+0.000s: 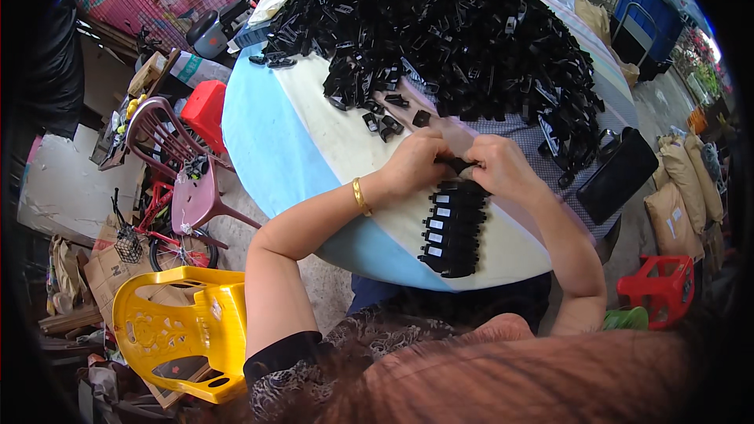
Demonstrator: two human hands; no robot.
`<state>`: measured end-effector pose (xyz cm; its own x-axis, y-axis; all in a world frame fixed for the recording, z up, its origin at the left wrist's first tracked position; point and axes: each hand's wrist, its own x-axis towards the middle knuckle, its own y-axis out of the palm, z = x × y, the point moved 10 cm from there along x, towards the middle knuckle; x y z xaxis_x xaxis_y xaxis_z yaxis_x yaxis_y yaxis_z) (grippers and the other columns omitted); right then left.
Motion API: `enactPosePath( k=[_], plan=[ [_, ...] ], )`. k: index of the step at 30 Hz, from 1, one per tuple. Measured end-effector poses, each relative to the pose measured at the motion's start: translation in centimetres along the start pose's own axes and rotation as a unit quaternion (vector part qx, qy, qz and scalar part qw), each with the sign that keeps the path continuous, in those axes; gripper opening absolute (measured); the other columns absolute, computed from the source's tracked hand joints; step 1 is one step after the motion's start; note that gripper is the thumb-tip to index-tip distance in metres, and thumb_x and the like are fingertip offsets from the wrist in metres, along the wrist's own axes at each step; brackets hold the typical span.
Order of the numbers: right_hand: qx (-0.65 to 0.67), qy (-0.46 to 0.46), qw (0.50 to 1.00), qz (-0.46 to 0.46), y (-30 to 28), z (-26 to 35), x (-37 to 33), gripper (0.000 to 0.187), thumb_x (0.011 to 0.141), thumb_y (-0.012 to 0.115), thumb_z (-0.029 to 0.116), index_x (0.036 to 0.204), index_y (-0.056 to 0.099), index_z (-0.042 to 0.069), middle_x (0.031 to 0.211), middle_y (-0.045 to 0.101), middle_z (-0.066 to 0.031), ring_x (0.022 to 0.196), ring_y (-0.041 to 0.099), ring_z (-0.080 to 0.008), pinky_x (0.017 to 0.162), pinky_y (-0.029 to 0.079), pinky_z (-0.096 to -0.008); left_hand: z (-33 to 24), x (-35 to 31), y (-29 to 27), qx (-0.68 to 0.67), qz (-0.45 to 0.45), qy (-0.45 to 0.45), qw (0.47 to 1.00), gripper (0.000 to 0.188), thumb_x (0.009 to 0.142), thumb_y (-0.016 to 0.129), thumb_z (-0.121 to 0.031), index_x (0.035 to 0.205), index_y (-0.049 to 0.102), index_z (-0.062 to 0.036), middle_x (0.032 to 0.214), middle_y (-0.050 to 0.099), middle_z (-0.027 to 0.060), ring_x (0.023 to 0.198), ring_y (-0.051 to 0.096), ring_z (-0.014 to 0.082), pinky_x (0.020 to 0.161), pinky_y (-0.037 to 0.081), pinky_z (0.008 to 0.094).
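The rounded worktop, covered by a cloth striped in pale blue and cream, spreads in front of the person. A great heap of black plastic pieces takes up its far side and spills toward the right. A yellow chair stands on the near left, with a purple chair farther off; a red stool stands on the right. On the worktop's right edge lies a black case, its long axis running from near left to far right.

Near the edge, a row of black pieces stretches away from the person, leaning slightly right at its far end. Its pieces sit side by side, each with its long axis left to right, white labels toward the left.

Just beyond the row, the left hand and right hand meet. The fingers of both are clamped on one small black piece between them. Its long axis seems to run left to right; fingers cover much of it, so which end points where cannot be told. A gold bracelet circles the left wrist.
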<state>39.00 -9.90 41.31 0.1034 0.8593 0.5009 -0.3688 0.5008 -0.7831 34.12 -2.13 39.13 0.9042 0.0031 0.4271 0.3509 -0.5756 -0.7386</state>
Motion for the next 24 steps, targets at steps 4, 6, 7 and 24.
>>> enactPosePath(
  k=[4, 6, 7, 24],
  plan=[
    [0.136, 0.07, 0.985, 0.079, 0.9, -2.8, -0.2, 0.012, 0.067, 0.062, 0.004, 0.078, 0.064, -0.001, 0.071, 0.057, -0.0111, 0.064, 0.056, -0.0253, 0.059, 0.046, -0.0333, 0.6, -0.2, 0.9, -0.047, 0.104, -0.074, 0.991, 0.021, 0.067, 0.071, -0.009, 0.086, 0.067, 0.0, 0.081, 0.062, 0.012, 0.075, 0.059, 0.0242, 0.069, 0.048, 0.0329],
    [0.076, 0.127, 0.989, 0.007, -0.6, -5.2, -0.7, 0.016, 0.071, 0.062, 0.002, 0.087, 0.064, -0.001, 0.079, 0.059, -0.0112, 0.068, 0.056, -0.0241, 0.064, 0.046, -0.0321, -0.8, -0.5, 3.1, -0.143, 0.264, -0.088, 0.95, 0.024, 0.07, 0.071, -0.01, 0.091, 0.068, -0.0001, 0.087, 0.065, 0.0123, 0.082, 0.061, 0.0222, 0.073, 0.048, 0.0326],
    [0.003, 0.101, 0.993, -0.057, -2.1, -4.9, -0.4, 0.022, 0.073, 0.061, 0.002, 0.094, 0.063, -0.001, 0.087, 0.06, -0.0114, 0.075, 0.056, -0.0255, 0.069, 0.047, -0.0328, -1.3, -0.3, 2.9, -0.168, 0.295, -0.064, 0.938, 0.023, 0.073, 0.067, -0.008, 0.095, 0.068, 0.0, 0.09, 0.067, 0.0123, 0.083, 0.063, 0.0216, 0.075, 0.05, 0.0329],
    [-0.125, 0.111, 0.981, -0.102, -1.0, -5.4, 0.2, 0.037, 0.068, 0.059, 0.004, 0.105, 0.06, 0.004, 0.093, 0.056, -0.0084, 0.088, 0.056, -0.0271, 0.077, 0.049, -0.0361, 10.7, 8.1, -3.3, 0.39, 0.055, 0.06, 0.917, 0.025, 0.072, 0.063, -0.011, 0.097, 0.064, -0.0103, 0.099, 0.059, 0.0058, 0.097, 0.054, 0.0259, 0.082, 0.046, 0.0358]
  ],
)
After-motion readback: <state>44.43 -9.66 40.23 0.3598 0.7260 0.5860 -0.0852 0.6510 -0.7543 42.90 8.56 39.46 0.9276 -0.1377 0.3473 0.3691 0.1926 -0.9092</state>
